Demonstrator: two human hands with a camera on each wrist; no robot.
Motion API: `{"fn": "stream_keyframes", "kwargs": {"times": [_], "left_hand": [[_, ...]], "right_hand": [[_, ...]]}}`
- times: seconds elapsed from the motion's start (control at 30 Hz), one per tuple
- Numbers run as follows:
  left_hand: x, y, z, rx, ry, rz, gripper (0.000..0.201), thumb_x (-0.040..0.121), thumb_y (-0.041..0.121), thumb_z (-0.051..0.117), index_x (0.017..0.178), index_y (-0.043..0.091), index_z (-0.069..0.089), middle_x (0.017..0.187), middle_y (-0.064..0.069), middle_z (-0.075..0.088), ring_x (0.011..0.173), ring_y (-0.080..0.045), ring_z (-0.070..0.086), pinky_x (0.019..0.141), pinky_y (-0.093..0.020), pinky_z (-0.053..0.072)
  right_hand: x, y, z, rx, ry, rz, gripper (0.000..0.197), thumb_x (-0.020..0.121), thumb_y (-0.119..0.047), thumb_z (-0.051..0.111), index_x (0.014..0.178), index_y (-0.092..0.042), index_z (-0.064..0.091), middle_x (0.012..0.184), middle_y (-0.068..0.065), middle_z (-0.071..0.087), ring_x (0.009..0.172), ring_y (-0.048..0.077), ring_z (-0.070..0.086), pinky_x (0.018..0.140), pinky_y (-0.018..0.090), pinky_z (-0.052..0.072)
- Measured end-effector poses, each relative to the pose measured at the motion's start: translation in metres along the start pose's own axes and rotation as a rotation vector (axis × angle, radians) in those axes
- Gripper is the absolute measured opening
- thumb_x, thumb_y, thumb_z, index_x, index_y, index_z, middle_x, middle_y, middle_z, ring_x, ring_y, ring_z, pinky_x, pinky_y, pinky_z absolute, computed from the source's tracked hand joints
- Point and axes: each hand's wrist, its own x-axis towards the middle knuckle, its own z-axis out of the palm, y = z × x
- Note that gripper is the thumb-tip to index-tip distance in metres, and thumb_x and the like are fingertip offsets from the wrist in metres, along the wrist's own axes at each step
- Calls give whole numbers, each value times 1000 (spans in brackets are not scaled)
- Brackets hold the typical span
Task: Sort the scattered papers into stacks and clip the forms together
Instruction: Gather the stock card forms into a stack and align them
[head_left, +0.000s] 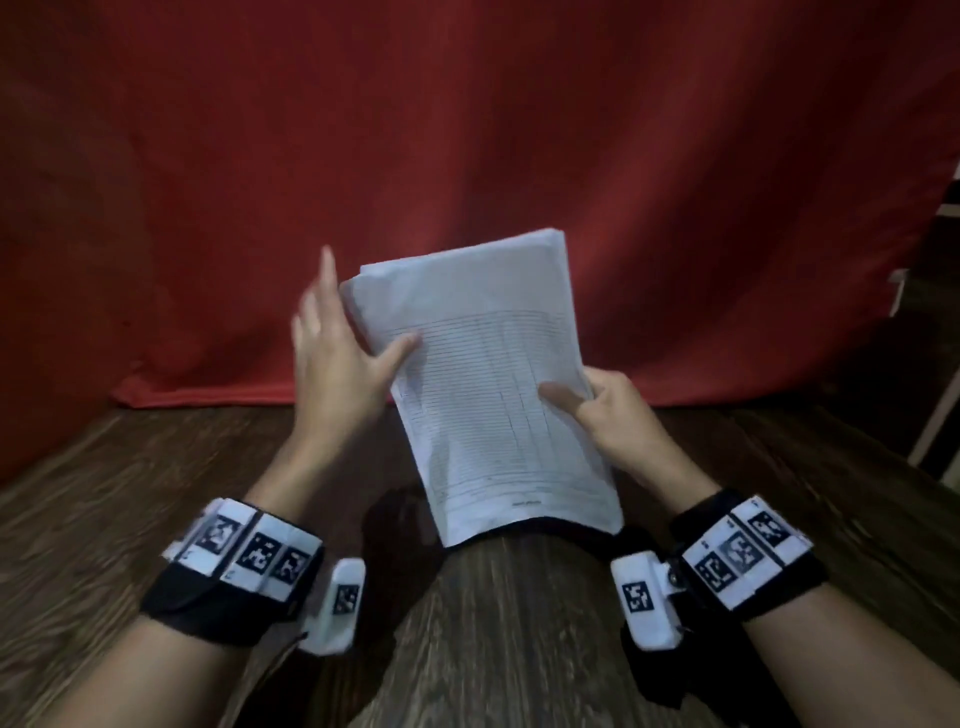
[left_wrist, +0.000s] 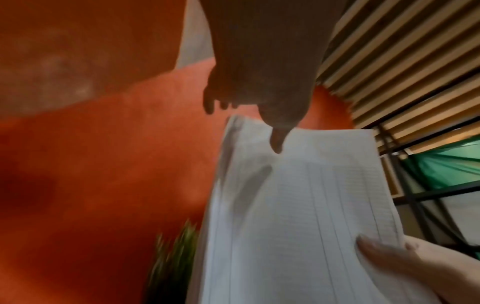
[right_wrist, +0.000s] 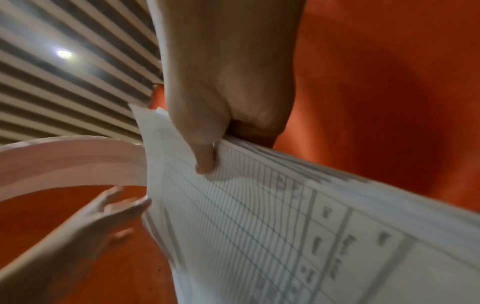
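A thick stack of white ruled forms (head_left: 488, 384) stands upright above the wooden table, its lower edge near the tabletop. My right hand (head_left: 608, 410) grips the stack's right edge, thumb on the front sheet and fingers behind; the right wrist view shows that pinch on the forms (right_wrist: 272, 216) by the right hand (right_wrist: 223, 123). My left hand (head_left: 337, 343) is beside the left edge with fingers straight and spread, its thumb touching the front sheet. In the left wrist view the left hand (left_wrist: 259, 88) shows above the forms (left_wrist: 298, 205), thumb tip on the paper.
A dark wooden table (head_left: 156, 493) runs under both arms. A red cloth (head_left: 467, 130) hangs behind and reaches the table's far edge. A white frame (head_left: 940, 384) stands at the far right. No clip is in view.
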Motion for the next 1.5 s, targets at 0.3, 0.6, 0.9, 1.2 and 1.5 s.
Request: {"fn": "stream_keyframes", "kwargs": {"times": [0.3,0.6,0.9,1.2,1.5], "left_hand": [[54,58,-62,-293,-762,-72,29,76,28,84,102,15,83,100,-7,82,94,-31,79,83,-39,63],[18,-10,-54,-622,-451,-223,12,83,18,77,92,17,84,94,-10,81,79,-24,78,68,-34,64],[-4,-32,-14,-781,-287,-397,14,87,20,76,98,12,79,101,-14,80,81,-24,78,70,-36,65],[-28,-48,28,-610,-65,-426,6,94,22,77,92,17,73,84,9,81,76,-7,77,65,-24,63],[-42,-78,38,-668,-197,-629,28,85,19,86,107,5,78,104,-11,82,97,-35,78,88,-48,63]], "right_hand": [[6,-81,-23,-438,-304,-250,14,98,-32,69,106,-25,78,94,-6,80,88,13,76,83,41,59],[-11,14,-87,178,-171,198,52,70,-34,87,113,-9,73,108,10,79,104,30,75,85,38,62],[-6,11,-35,396,223,73,15,93,-10,72,107,-3,74,96,3,81,93,23,79,75,31,65],[-6,33,13,296,361,-51,18,92,-24,78,106,-14,74,101,4,80,94,19,78,78,33,63],[-8,76,9,338,266,238,27,93,-18,76,118,-8,74,109,4,80,99,20,78,89,41,61]]}}
